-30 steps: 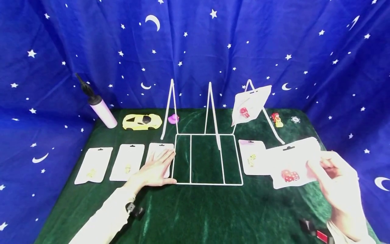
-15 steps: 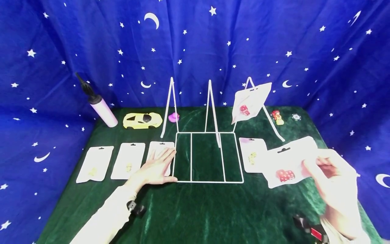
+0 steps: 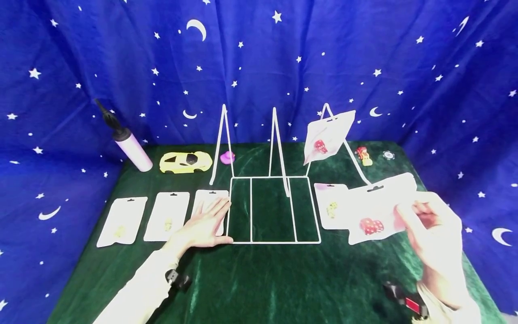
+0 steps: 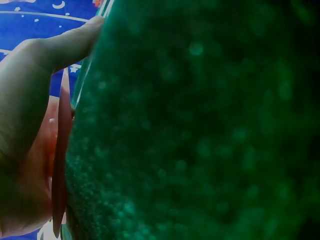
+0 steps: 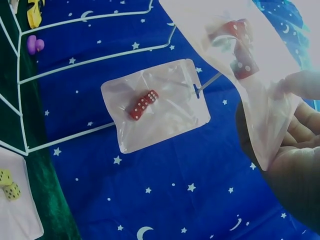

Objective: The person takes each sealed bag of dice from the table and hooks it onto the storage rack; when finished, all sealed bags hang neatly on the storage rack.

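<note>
Pinched at its right edge by my right hand (image 3: 439, 238) is a whitish plastic pouch (image 3: 384, 200) with red dice (image 3: 371, 226) inside, held to the right of a white wire rack (image 3: 275, 243). Another pouch of red dice (image 5: 170, 117) hangs by its slot from the rack's right prong, beyond the held pouch in the right wrist view. My left hand (image 3: 204, 227) lies with straight fingers over a pouch (image 3: 211, 195) and at the rack's left front corner, hiding most of that pouch. In the left wrist view the thumb (image 4: 75, 45) reaches to the rack's wire.
Two pouches (image 3: 167, 209) (image 3: 123, 216) with yellowish contents lie at left, and a pouch of yellow dice (image 3: 329, 198) lies right of the rack. Behind are a pink hand pump (image 3: 133, 150), yellow toy car (image 3: 185, 162), purple duck (image 3: 228, 157), small red-yellow toy (image 3: 364, 156) and poker chip (image 3: 388, 155).
My right hand has moved a little left and away from me with the pouch of red dice. The left hand stays in place; the whole head view shifts slightly.
</note>
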Demonstrator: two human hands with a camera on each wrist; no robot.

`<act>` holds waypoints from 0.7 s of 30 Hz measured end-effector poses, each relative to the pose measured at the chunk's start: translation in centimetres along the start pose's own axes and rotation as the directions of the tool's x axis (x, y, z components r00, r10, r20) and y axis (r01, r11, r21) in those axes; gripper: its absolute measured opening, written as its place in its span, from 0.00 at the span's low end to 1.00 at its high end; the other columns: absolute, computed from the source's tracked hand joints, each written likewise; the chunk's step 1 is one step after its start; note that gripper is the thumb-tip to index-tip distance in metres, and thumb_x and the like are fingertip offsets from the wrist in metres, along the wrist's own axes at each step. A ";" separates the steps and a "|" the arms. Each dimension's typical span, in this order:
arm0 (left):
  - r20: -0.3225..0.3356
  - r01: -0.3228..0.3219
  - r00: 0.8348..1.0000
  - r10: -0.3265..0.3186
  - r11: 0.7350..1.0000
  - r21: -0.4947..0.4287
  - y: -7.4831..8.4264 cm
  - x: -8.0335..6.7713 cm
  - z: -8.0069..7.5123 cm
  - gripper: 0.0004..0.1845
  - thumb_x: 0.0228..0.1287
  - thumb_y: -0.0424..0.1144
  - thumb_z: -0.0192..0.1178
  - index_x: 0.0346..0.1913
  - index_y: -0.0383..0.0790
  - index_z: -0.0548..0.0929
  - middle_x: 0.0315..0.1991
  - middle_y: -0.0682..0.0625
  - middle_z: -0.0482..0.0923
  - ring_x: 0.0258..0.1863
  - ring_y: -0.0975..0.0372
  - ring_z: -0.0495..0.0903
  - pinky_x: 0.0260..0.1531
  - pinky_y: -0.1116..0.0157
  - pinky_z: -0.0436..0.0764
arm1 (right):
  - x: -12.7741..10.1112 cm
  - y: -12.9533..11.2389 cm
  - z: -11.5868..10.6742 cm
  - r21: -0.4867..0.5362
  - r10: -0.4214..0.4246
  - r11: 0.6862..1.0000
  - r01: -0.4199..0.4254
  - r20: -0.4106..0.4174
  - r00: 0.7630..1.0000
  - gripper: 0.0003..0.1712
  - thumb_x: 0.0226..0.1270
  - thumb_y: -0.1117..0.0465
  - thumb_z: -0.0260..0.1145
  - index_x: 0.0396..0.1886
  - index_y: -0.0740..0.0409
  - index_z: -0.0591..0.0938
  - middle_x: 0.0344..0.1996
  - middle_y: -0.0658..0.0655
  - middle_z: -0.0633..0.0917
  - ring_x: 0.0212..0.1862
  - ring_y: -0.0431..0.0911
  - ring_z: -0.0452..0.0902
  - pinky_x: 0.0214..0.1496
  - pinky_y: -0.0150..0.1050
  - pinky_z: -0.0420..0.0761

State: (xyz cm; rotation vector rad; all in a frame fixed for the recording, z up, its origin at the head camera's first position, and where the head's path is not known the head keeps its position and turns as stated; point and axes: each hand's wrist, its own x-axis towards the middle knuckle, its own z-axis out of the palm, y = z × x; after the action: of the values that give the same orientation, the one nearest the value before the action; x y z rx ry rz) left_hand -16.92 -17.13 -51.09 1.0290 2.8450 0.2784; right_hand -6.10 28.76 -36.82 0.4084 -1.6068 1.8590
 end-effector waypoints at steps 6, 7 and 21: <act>0.016 0.004 1.000 -0.004 1.000 -0.017 0.0 0.0 0.0 0.56 0.54 0.74 0.54 0.77 0.43 0.53 0.79 0.50 0.47 0.78 0.55 0.44 0.72 0.38 0.43 | 0.3 0.3 0.4 -0.017 0.031 0.999 -0.031 -0.028 0.999 0.15 0.51 0.88 0.57 0.38 0.78 0.80 0.24 0.54 0.87 0.21 0.39 0.77 0.19 0.24 0.69; 0.016 0.004 1.000 -0.004 1.000 -0.018 0.0 -0.1 0.0 0.56 0.54 0.74 0.54 0.77 0.43 0.53 0.79 0.50 0.46 0.78 0.55 0.43 0.72 0.38 0.43 | 0.3 0.4 0.4 -0.006 0.028 1.000 -0.029 -0.024 0.999 0.16 0.50 0.89 0.55 0.38 0.78 0.80 0.25 0.54 0.87 0.21 0.40 0.76 0.19 0.25 0.69; 0.013 0.006 1.000 -0.006 1.000 -0.014 -0.1 -0.1 0.0 0.56 0.54 0.75 0.53 0.77 0.43 0.53 0.79 0.50 0.47 0.78 0.55 0.44 0.72 0.39 0.43 | 0.9 1.6 1.4 0.076 0.011 0.997 -0.011 0.000 1.000 0.15 0.53 0.90 0.52 0.37 0.79 0.79 0.27 0.57 0.87 0.24 0.42 0.77 0.25 0.26 0.74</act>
State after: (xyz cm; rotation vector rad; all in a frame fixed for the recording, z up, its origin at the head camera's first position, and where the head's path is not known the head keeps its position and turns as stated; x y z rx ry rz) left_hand -16.88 -17.26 -51.10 1.0160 2.8302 0.2900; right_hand -8.03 27.62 -37.20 0.4319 -1.5448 1.9327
